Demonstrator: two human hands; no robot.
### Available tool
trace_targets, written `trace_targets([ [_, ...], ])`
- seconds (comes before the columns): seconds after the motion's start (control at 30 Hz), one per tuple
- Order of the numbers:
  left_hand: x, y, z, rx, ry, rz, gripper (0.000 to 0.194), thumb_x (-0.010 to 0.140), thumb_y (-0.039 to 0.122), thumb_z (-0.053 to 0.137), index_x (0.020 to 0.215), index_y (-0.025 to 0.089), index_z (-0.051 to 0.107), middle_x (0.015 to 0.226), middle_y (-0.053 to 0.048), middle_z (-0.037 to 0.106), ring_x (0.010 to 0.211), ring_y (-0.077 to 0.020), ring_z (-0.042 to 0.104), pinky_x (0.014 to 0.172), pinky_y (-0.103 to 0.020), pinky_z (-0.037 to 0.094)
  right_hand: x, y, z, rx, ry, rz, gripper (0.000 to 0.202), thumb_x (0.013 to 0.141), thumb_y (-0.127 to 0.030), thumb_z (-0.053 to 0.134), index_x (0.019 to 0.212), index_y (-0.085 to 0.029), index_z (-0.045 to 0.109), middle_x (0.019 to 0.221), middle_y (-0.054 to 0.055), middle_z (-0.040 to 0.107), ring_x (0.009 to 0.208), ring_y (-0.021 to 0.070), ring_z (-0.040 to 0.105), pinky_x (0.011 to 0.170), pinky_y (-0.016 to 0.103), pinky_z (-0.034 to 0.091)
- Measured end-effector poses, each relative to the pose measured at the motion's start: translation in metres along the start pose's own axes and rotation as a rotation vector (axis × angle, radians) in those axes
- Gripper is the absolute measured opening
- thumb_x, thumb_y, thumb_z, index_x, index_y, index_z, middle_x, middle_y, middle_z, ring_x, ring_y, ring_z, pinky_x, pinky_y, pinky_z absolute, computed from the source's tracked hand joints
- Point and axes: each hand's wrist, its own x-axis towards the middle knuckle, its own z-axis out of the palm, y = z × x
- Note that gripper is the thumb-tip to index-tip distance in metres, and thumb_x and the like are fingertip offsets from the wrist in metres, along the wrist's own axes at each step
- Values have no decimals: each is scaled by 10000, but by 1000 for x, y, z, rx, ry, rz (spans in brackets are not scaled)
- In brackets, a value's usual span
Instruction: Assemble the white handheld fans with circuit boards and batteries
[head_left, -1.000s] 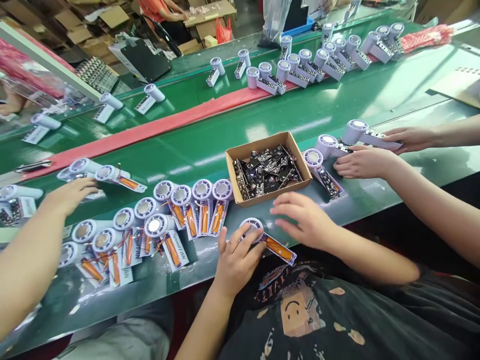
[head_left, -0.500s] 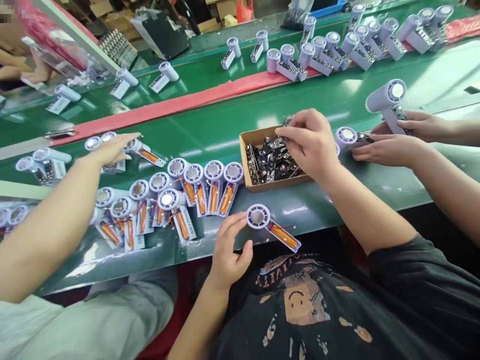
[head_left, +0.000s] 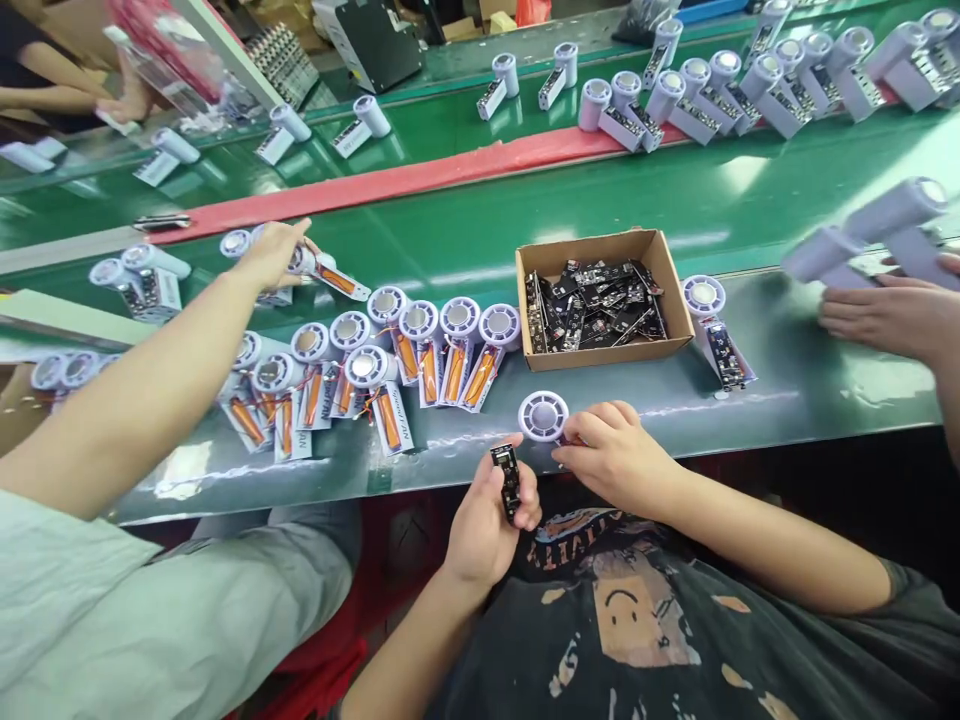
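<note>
A black circuit board stands upright in my left hand, gripped between thumb and fingers. Just right of it, a pale purple handheld fan lies at the table's front edge with its round head towards the left. My right hand is closed over the handle end of that fan, and its fingers hide the handle and most of the wires. Beyond both hands stands a cardboard box of loose circuit boards.
Several fans with orange batteries crowd the table on my left, where a co-worker's arm reaches in. One fan with a board lies right of the box. A co-worker's hands hold blurred fans at far right. More fans line the far belt.
My right hand has come back from the box to the fan's handle. A circuit board is now in my left hand. The co-worker on the right has set a fan down beside the box.
</note>
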Motion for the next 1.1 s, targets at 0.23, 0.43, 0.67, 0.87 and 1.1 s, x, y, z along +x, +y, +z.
trace_targets([
  [0.23, 2, -1, -9, 137, 44, 98, 479, 772, 550, 717, 1056, 165, 685, 700, 2, 576, 629, -119, 495, 605, -258, 408, 9, -2, 11, 414, -43, 210, 120, 922, -201, 626, 962, -233, 734, 878, 33, 596, 839, 167, 518, 746, 323, 368],
  [0.43, 8, -1, -16, 471, -13, 217, 289, 877, 470, 644, 885, 185, 597, 841, -11, 653, 602, -118, 595, 628, -278, 462, 9, -2, 19, 612, 3, 320, 146, 879, -142, 644, 934, -234, 744, 855, 20, 555, 826, 154, 556, 737, 312, 422],
  [0.67, 9, 2, -12, 786, 38, 322, 240, 824, 299, 667, 1036, 197, 622, 763, 5, 661, 619, -129, 602, 613, -253, 493, 11, -11, 18, 504, -62, 395, 102, 824, -176, 695, 847, -250, 763, 827, 5, 517, 819, 155, 523, 747, 321, 352],
  [0.87, 13, 6, -4, 1225, 79, 555, 78, 822, 223, 642, 804, 222, 718, 816, -36, 749, 760, -195, 680, 743, -308, 530, 14, -20, 13, 365, -111, 396, 107, 841, -225, 674, 800, -263, 765, 820, 11, 518, 824, 167, 466, 781, 345, 278],
  [1.1, 21, 3, -4, 1200, 136, 440, 151, 792, 271, 656, 661, 196, 659, 626, -1, 678, 575, -150, 604, 598, -259, 472, 12, -20, 23, 392, 30, 388, 122, 827, -205, 653, 752, -240, 743, 777, 4, 522, 795, 159, 471, 772, 330, 279],
])
